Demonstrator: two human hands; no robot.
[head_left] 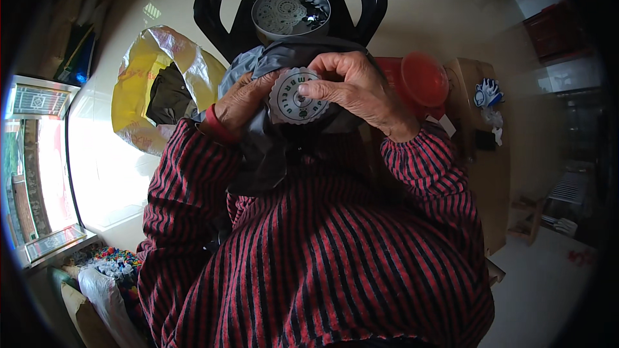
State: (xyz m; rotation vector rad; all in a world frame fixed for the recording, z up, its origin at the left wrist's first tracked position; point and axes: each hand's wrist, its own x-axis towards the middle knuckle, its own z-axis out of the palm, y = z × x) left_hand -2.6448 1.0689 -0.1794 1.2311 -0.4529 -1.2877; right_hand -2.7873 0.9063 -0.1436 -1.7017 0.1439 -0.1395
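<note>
A white round disc with a scalloped edge and a printed ring [288, 104] lies over dark grey, smooth fabric [263, 164] in front of my chest. My left hand [240, 104] pinches the disc's left edge together with the cloth. Across from it, my right hand [361, 90] has its thumb pressed on the disc near the middle, its fingers curled behind the upper right edge. Those fingertips are partly hidden by disc and cloth. The fabric drapes below the left hand and spreads up behind both hands.
Ahead, a black plastic chair [211, 9] bears a round tin [260, 28] with white lacy discs [281, 13] and small shiny dark pieces. A yellow and silver bag [129, 84] with dark cloth stands left. At right are a red bowl [424, 79], a cardboard box [490, 187] and gloves [488, 93].
</note>
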